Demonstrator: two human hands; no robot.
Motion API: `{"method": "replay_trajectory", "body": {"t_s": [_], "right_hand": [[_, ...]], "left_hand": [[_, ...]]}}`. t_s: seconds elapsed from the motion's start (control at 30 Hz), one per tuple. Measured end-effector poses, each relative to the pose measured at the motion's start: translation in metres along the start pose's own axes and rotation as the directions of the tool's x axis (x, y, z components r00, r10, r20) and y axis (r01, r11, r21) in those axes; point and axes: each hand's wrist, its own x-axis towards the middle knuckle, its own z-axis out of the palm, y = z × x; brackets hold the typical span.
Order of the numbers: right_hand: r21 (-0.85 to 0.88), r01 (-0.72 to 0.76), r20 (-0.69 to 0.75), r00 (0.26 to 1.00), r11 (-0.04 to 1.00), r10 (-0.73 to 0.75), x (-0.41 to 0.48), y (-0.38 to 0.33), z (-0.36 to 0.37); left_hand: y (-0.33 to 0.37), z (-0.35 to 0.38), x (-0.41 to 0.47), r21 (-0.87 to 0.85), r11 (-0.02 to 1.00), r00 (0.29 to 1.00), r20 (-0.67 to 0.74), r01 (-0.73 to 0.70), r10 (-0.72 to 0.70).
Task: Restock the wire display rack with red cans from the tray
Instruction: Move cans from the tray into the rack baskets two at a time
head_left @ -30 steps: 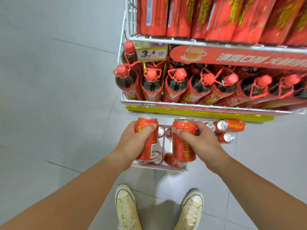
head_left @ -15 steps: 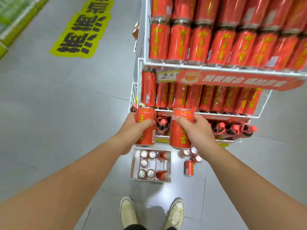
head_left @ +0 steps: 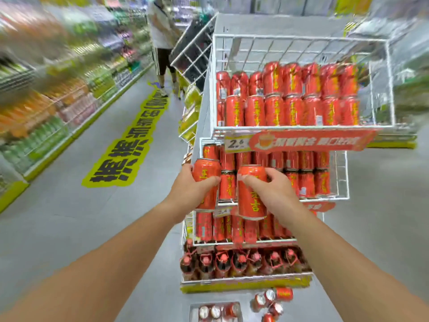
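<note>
Before the white wire display rack (head_left: 343,194), both my bare arms reach forward and slightly inward, elbows low, hands raised level with the second shelf from the top. My left hand (head_left: 188,189) wraps a tall red aluminium can with yellow characters (head_left: 205,182) from its left side, thumb across the front, fingers behind; the can stands upright. My right hand (head_left: 275,189) clasps a second red can of the same kind (head_left: 251,194) from its right side, thumb pressed on the front near the rim, also upright. The two cans are held side by side, close but apart, just in front of the left end of that shelf.

Four tiers of the rack show: the top basket holds two stacked layers of red cans, the next shelf two layers again, the third one row that I can see, and the bottom tier dark bottles with red caps (head_left: 241,261); blur keeps me from counting them.

Down on the grey floor, well below my hands, sits the shallow clear tray (head_left: 192,310) with about three cans visible inside, and roughly five loose cans (head_left: 272,300) lie just to its right.
</note>
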Motion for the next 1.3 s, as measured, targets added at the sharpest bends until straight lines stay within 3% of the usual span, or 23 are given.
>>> {"method": "replay_trajectory", "body": {"t_s": [0.2,0.6,0.9,1.07,1.3], "right_hand": [[0.017,0.125,-0.096,0.988,0.992,-0.123,0.013,-0.072,-0.029],[-0.032,0.256,-0.069,0.964,0.966,-0.257,0.112,-0.164,-0.096],[-0.128,0.281,-0.063,0.955,0.951,-0.291,0.233,-0.175,-0.101],[-0.182,0.250,-0.055,0.963,0.951,-0.263,0.273,-0.175,-0.083],[-0.269,0.257,-0.069,0.956,0.928,-0.285,0.296,-0.183,-0.064]], "left_hand": [[0.082,-0.004,0.013,-0.014,0.988,0.987,-0.040,-0.154,0.154],[0.201,0.037,0.081,0.087,0.969,0.952,-0.182,-0.232,0.245],[0.216,0.073,0.170,0.276,0.948,0.918,-0.312,-0.159,0.245],[0.212,0.083,0.208,0.254,0.958,0.896,-0.382,-0.132,0.225],[0.200,0.094,0.254,0.234,0.967,0.910,-0.371,-0.098,0.182]]}}
